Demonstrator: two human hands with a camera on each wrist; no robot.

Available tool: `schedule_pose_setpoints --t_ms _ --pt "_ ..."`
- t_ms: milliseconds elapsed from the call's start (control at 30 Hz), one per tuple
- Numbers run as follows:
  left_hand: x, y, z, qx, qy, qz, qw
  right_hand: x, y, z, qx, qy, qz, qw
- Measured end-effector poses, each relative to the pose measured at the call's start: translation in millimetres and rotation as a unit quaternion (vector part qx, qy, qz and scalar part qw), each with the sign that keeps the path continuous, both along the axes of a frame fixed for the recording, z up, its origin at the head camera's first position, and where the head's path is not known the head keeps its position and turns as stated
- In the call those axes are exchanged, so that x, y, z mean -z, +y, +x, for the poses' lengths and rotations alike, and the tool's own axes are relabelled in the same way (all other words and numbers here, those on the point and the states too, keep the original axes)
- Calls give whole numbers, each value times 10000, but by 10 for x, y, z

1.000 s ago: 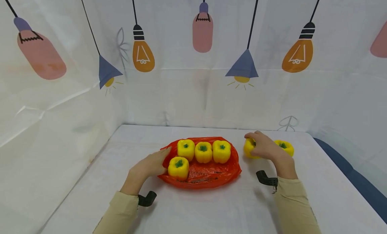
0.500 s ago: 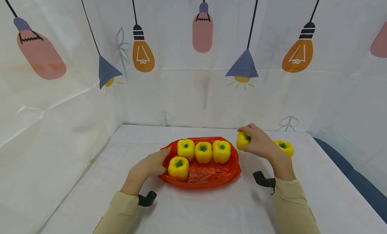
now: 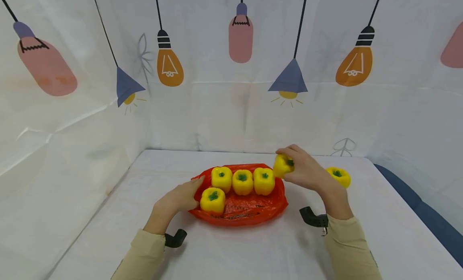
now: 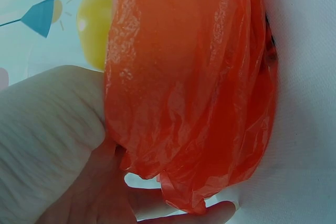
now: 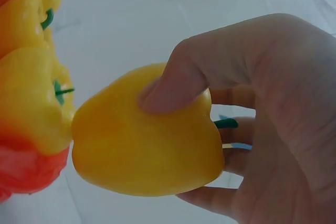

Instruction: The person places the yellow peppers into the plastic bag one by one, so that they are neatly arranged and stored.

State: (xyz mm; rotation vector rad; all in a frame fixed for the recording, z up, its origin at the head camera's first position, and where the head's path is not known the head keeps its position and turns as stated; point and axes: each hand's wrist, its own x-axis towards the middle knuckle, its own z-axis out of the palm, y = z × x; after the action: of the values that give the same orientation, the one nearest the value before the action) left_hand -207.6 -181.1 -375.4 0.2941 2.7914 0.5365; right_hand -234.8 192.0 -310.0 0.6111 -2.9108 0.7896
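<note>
My right hand (image 3: 304, 170) holds a yellow bell pepper (image 3: 283, 166) at the right rim of an opened red plastic bag (image 3: 249, 212). In the right wrist view the thumb presses on the pepper's side, and its green stem (image 5: 226, 123) points toward the palm. Several yellow peppers sit stem-up in the bag: a row along the back and a single pepper (image 3: 212, 201) at the front left. My left hand (image 3: 183, 195) grips the bag's left edge. The left wrist view shows its fingers (image 4: 218, 213) at the crumpled red plastic; the bag hides part of them.
One more yellow pepper (image 3: 339, 177) lies on the white table (image 3: 231, 256), to the right behind my right wrist. A white sheet (image 3: 217, 111) printed with lamps hangs behind and to the sides. Something dark blue (image 3: 408, 199) stands past the table's right edge.
My right hand has lifted the pepper off the table at the right and carried it left to the bag's right rim. The left hand has stayed at the bag's left edge.
</note>
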Motion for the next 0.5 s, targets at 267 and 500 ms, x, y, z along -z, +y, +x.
schedule_pose_setpoints --t_ms 267,500 --pt "-13 -6 19 32 45 -15 10000 -115 -162 135 -454 -158 -211 9986" --pt "1 -6 13 23 40 -1 10000 -150 -364 262 -763 -412 -159 9961"
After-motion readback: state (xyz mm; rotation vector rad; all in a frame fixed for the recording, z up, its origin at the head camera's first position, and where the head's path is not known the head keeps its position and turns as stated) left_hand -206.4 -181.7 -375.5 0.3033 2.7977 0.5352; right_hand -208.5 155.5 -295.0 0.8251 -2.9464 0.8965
